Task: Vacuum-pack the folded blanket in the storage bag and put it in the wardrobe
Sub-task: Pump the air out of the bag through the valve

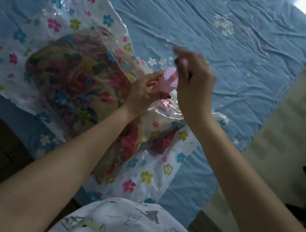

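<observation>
Blanket [73, 80] lies folded inside the flowered storage bag [67, 20] on the blue bed [222, 36] — left hand [144, 92] grips the pink hand pump [165, 81] standing on the bag, right hand [192, 84] pinches its handle.

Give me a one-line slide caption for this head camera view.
Both hands work a pink hand pump on the flowered storage bag holding the folded blanket, on a blue bedsheet.

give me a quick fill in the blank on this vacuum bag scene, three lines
1. The folded blanket lies inside the clear flower-printed plastic storage bag, which rests on a ____ bedsheet.
2. The left hand grips a ____ plastic hand pump.
3. The right hand pinches the pump's ____.

Missing words: blue; pink; handle
</observation>
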